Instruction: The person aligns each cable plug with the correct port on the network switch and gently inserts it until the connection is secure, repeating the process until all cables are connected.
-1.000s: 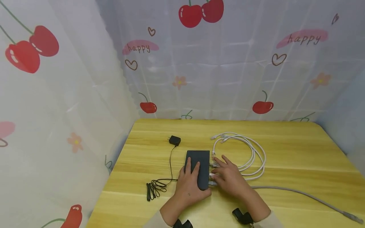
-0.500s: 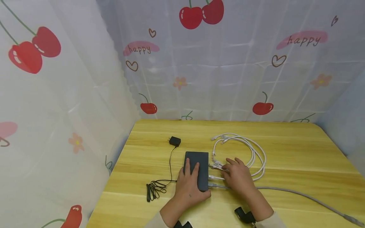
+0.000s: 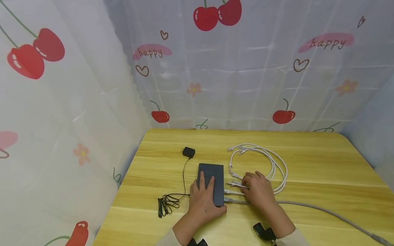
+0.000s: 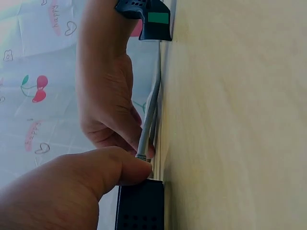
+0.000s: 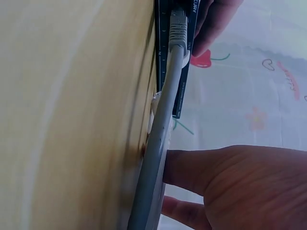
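Note:
My left hand [image 3: 203,200] holds a dark network switch [image 3: 219,189] on the table, two fingers stretched over its top and the thumb at its near right corner. A grey network cable [image 3: 238,201] is plugged into the switch's right side; its plug [image 5: 178,36] shows in the right wrist view. Just beyond it, a white cable's plug [image 3: 227,191] sits in the same side. My right hand [image 3: 258,191] pinches another white network cable, whose loose plug [image 3: 234,183] lies a little apart from the switch. The grey cable partly hides those right fingertips in the right wrist view.
Looped white cables [image 3: 281,164] lie behind my right hand, one loose plug [image 3: 235,175] near the switch. A black power adapter [image 3: 188,152] stands back left, its bundled cord [image 3: 166,203] left of the switch. The grey cable's free plug [image 3: 381,240] reaches the right front.
My right hand has moved right, away from the switch, drawing the white cable's plug clear of its side. The switch has slid slightly left under my left hand.

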`<control>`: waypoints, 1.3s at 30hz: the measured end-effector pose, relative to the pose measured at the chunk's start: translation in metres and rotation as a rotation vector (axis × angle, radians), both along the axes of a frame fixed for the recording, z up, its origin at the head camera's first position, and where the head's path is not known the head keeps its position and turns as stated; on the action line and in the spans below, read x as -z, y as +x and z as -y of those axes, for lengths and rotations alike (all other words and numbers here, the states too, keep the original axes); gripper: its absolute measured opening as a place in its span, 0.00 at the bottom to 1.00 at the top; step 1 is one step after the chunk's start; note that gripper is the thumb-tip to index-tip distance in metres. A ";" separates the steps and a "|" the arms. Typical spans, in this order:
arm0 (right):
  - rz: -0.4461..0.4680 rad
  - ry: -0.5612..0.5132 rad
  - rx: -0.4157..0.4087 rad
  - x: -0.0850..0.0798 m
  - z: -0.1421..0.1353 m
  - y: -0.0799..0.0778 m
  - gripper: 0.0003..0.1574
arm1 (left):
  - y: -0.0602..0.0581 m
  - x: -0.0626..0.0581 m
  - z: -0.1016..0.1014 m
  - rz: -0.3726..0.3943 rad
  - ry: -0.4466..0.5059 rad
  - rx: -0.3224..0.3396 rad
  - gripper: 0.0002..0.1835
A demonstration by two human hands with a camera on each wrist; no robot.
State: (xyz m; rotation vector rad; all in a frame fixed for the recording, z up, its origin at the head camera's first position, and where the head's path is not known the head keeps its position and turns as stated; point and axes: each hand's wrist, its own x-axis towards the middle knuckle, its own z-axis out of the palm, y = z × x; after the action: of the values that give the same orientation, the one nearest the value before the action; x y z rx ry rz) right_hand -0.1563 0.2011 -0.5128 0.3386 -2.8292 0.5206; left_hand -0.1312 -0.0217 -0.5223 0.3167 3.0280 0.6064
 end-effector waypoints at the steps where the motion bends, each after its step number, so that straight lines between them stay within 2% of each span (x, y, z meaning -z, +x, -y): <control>1: -0.006 0.003 -0.003 0.000 0.000 0.000 0.12 | 0.000 0.000 0.000 0.007 -0.003 -0.001 0.59; 8: -0.017 0.018 -0.009 -0.001 0.002 0.002 0.12 | 0.000 0.000 0.000 -0.020 -0.017 0.008 0.57; 13: -0.061 0.030 -0.051 -0.005 0.005 0.006 0.12 | 0.002 -0.001 0.000 -0.044 -0.025 0.021 0.50; 21: -0.114 0.066 -0.109 -0.007 0.008 0.010 0.09 | 0.003 -0.002 0.000 -0.113 0.036 0.048 0.34; 31: -0.255 0.087 -0.200 -0.010 0.010 0.011 0.08 | 0.000 -0.002 0.002 -0.166 0.088 0.070 0.27; 34: -0.262 0.083 -0.233 -0.011 0.011 0.011 0.09 | 0.000 -0.003 0.002 -0.180 0.103 0.070 0.25; 39: -0.246 0.086 -0.277 -0.013 0.016 0.014 0.09 | 0.001 -0.003 0.002 -0.222 0.149 0.070 0.15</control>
State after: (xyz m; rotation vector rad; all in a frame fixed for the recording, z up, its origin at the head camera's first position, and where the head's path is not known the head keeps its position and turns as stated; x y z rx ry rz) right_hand -0.1425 0.1851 -0.4998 0.7636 -2.5828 0.3798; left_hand -0.1305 -0.0235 -0.5194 0.5267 3.1695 0.8468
